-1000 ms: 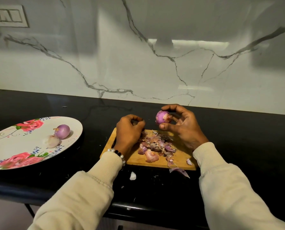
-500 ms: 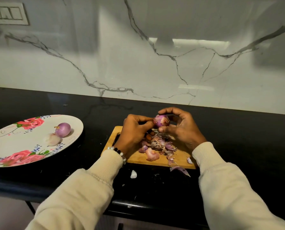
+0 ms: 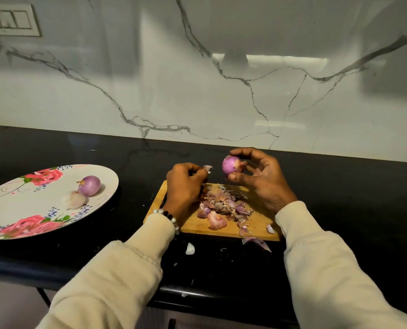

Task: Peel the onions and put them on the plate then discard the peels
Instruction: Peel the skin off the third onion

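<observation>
Now, glossy purple onion [image 3: 231, 165] gripped by right hand [image 3: 260, 180]; left hand [image 3: 185, 184] pinching peel [image 3: 208, 168]

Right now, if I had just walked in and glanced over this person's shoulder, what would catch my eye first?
Probably the purple onion held up in the right hand above the wooden cutting board, while the left hand pinches a scrap of peel beside it. Under the hands lies a heap of onion peels on the board. Off to the left, a rose-patterned plate on the black counter holds two peeled onions.
</observation>
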